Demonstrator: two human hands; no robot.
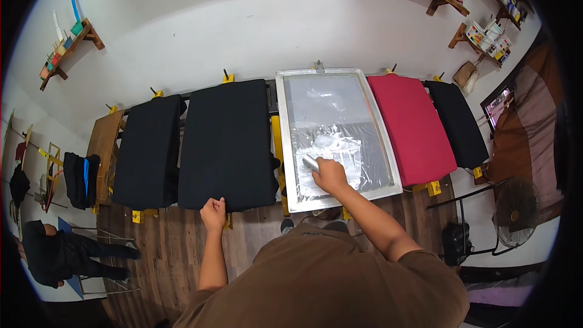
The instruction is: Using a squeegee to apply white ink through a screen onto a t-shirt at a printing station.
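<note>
Before white wall (200,30), found silver tool (311,162) over framed screen (285,140), clasped within right fingers (320,178); judged light, stiff, best held mid-length. Left of screen, noted left fingers (210,206) curled by black cloth (228,146); cannot tell grip.

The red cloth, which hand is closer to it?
Right. The right hand is over the framed screen beside the red cloth; the left hand is farther left, by black cloth.
</note>
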